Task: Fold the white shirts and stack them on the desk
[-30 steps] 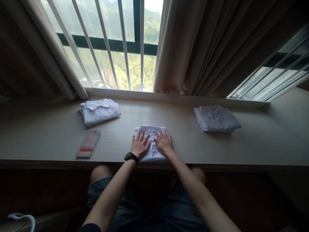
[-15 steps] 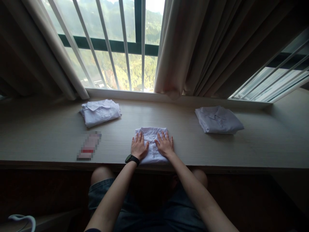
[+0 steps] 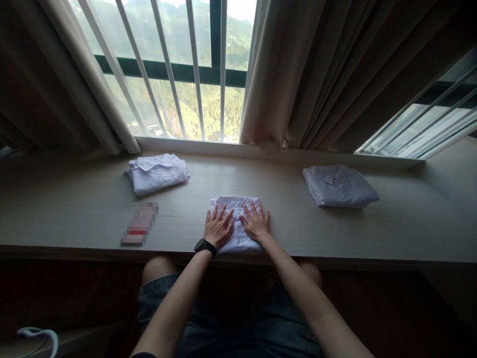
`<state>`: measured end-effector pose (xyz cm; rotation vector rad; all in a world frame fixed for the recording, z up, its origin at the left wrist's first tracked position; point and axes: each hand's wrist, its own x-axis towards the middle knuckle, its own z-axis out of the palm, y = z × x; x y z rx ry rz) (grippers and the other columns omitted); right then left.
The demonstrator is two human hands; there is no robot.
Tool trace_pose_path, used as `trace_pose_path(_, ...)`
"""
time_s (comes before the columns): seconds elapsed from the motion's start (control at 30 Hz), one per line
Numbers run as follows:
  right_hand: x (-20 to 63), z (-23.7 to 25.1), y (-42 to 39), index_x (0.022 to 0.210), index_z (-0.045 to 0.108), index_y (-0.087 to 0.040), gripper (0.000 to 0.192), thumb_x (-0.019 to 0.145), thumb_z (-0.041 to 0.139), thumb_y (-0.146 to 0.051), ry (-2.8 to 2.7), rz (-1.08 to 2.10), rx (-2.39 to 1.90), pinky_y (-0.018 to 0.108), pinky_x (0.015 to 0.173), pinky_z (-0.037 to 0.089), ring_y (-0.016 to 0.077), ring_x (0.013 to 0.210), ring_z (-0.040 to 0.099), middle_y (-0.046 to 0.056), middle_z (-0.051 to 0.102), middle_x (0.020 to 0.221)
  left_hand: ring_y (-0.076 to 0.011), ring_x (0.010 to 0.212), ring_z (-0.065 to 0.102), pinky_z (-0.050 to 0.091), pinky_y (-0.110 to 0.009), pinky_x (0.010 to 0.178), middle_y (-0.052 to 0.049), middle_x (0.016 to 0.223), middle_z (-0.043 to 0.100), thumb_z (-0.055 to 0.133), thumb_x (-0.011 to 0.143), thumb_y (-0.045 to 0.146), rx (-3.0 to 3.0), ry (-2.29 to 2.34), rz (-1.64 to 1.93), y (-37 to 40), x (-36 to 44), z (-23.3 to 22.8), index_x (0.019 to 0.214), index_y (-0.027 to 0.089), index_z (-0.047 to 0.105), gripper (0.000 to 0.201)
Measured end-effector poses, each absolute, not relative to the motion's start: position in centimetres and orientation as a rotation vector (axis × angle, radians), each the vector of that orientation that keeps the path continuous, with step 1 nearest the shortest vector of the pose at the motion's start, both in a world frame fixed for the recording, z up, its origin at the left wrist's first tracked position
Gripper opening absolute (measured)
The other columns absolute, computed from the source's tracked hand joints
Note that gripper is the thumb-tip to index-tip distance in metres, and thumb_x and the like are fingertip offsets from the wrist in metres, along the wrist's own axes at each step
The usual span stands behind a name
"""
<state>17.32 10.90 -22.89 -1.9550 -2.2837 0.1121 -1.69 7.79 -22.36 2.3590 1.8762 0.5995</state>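
A white shirt [image 3: 238,241], folded into a neat rectangle with its collar away from me, lies at the front edge of the tabletop. Flat on its left half rests my left hand [image 3: 218,229], fingers spread, a dark watch [image 3: 204,245] on the wrist. My right hand [image 3: 256,223] lies open on the right half, fingers apart and thumb pointing inward. Both palms touch the cloth and grip nothing. Parts of the collar and front placket show between the hands.
Another folded white shirt [image 3: 158,174] lies at the back left, and folded white clothing [image 3: 339,186] with a collar at the right. A blurred-out flat item [image 3: 139,224] is near the front left edge. Behind the wooden tabletop [image 3: 402,223] hang curtains [image 3: 316,74] beside a barred window.
My left hand has slid slightly inward over the shirt, its fingers now more slanted to the right. My right hand stays in place on the cloth. The view has shifted a little.
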Motion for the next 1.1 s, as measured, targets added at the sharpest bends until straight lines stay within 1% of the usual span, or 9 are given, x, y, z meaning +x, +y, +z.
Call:
trace_pose_path(0.1,17.4,-22.9,11.1,0.157,0.028,-0.037,0.065,0.099,0.022,-0.065,-2.299,0.149,-1.963,0.069,0.115,0.013,0.0368,0.152,0.011,0.002,0.017,0.167,-0.0320,0.154,0.015,0.008,-0.058,0.123,-0.003,0.162,0.035,0.036,0.100,0.054,2.346,1.855,0.540,7.8,-1.7,-22.3,0.148,0.034,0.049,0.054)
trace_pose_path(0.2,17.4,-22.6,11.1,0.157,0.029,-0.035,0.065,0.099,0.025,-0.065,-2.296,0.173,-1.956,0.068,0.115,0.015,0.0373,0.152,0.012,0.004,0.018,0.167,-0.0327,0.154,0.014,0.008,-0.058,0.123,-0.003,0.162,0.035,0.036,0.098,0.060,2.317,1.857,0.507,7.9,-1.7,-22.2,0.149,0.034,0.047,0.058)
trace_pose_path(0.37,16.8,-22.5,9.8,0.156,0.035,-0.029,0.058,0.104,0.022,-0.051,-2.266,0.058,-1.890,0.066,0.118,0.005,0.0352,0.154,0.006,0.007,0.020,0.166,-0.0350,0.154,0.011,0.006,-0.059,0.122,-0.004,0.163,0.032,0.041,0.090,0.073,2.302,1.851,0.469,7.9,-1.8,-22.3,0.152,0.035,0.043,0.073)
trace_pose_path(0.53,16.0,-23.2,8.5,0.158,0.030,-0.029,0.061,0.103,0.025,-0.055,-2.309,0.091,-1.871,0.062,0.120,0.005,0.0332,0.154,0.007,0.008,0.018,0.166,-0.0342,0.155,0.008,0.006,-0.060,0.122,-0.004,0.165,0.028,0.040,0.090,0.074,2.298,1.835,0.442,8.1,-1.9,-22.6,0.154,0.035,0.039,0.075)
trace_pose_path(0.67,16.1,-23.7,8.6,0.158,0.030,-0.030,0.062,0.103,0.023,-0.057,-2.313,0.103,-1.852,0.061,0.120,0.007,0.0324,0.154,0.010,0.007,0.021,0.166,-0.0347,0.155,0.007,0.003,-0.063,0.121,-0.003,0.166,0.025,0.041,0.090,0.072,2.278,1.822,0.434,8.2,-1.9,-22.8,0.154,0.036,0.037,0.074)
trace_pose_path(0.77,16.2,-23.9,8.7,0.157,0.033,-0.030,0.061,0.103,0.023,-0.057,-2.281,0.099,-1.823,0.059,0.120,0.008,0.0320,0.153,0.013,0.007,0.024,0.165,-0.0348,0.155,0.007,0.001,-0.063,0.121,-0.002,0.166,0.025,0.043,0.090,0.070,2.265,1.816,0.466,8.2,-1.8,-22.9,0.154,0.036,0.039,0.072)
trace_pose_path(0.87,16.2,-23.9,8.7,0.156,0.036,-0.028,0.059,0.103,0.027,-0.054,-2.230,0.090,-1.797,0.057,0.120,0.011,0.0312,0.153,0.016,0.007,0.029,0.163,-0.0344,0.154,0.010,0.005,-0.059,0.123,-0.003,0.166,0.024,0.047,0.090,0.066,2.227,1.837,0.581,8.3,-1.9,-22.9,0.151,0.033,0.043,0.069)
trace_pose_path(0.97,16.6,-23.5,8.4,0.154,0.039,-0.021,0.057,0.104,0.029,-0.046,-2.067,0.029,-1.766,0.054,0.121,0.015,0.0288,0.151,0.021,0.011,0.038,0.158,-0.0323,0.152,0.020,0.015,-0.053,0.124,-0.009,0.165,0.027,0.051,0.092,0.054,2.108,1.891,0.779,8.3,-2.3,-22.8,0.149,0.024,0.047,0.064)
trace_pose_path(1.1,17.9,-23.2,6.2,0.144,0.050,-0.012,0.054,0.101,0.032,-0.038,-1.707,0.018,-1.809,0.049,0.120,0.023,0.0286,0.146,0.031,0.015,0.049,0.149,-0.0304,0.147,0.033,0.027,-0.047,0.122,-0.019,0.154,0.041,0.053,0.090,0.032,1.717,2.028,1.066,7.0,-3.1,-22.3,0.142,0.011,0.049,0.056)
